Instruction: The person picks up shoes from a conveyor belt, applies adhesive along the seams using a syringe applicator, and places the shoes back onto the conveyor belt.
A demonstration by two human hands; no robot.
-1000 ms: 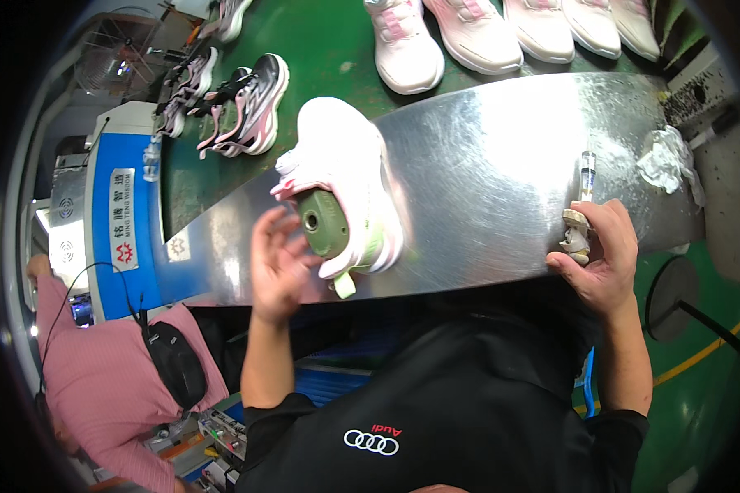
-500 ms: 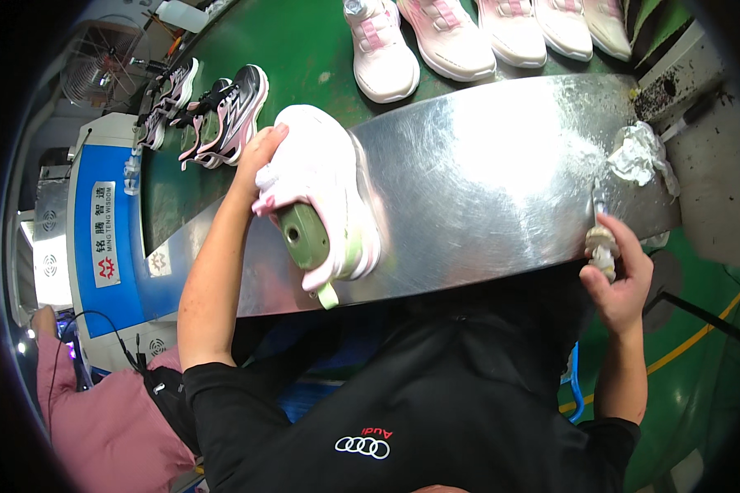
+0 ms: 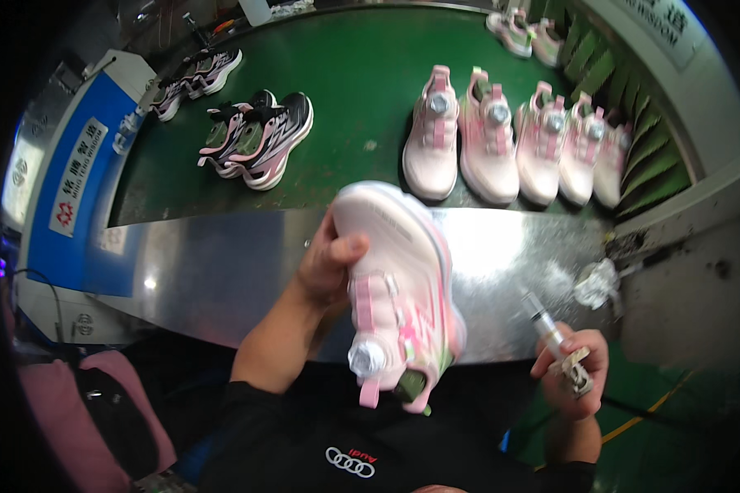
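My left hand [image 3: 327, 261] is closed around the forefoot of a pale pink sneaker [image 3: 399, 255], its thumb on the upper. The sneaker hangs tilted above the near edge of the metal plate, toe away from me, heel toward my chest. A silver dial [image 3: 367, 357] sits on its tongue, and a dark green last [image 3: 410, 384] shows inside the collar. At the right, my right hand [image 3: 580, 374] grips a clear syringe [image 3: 545, 320] caked with dried whitish material. The syringe's tip points up and left, apart from the sneaker.
Behind the metal plate [image 3: 222, 267], a green belt [image 3: 353, 90] carries a row of pink sneakers [image 3: 432, 148] and several black-and-pink sneakers [image 3: 279, 140]. Crumpled white material [image 3: 598, 284] lies at the plate's right end. A person in pink [image 3: 66, 411] is at the left; a blue-and-white machine housing [image 3: 78, 181] stands there.
The view has shifted to show more belt. My left hand has turned the sneaker, bringing its dial and laced upper into sight. The syringe has tilted leftward, its body now more visible.
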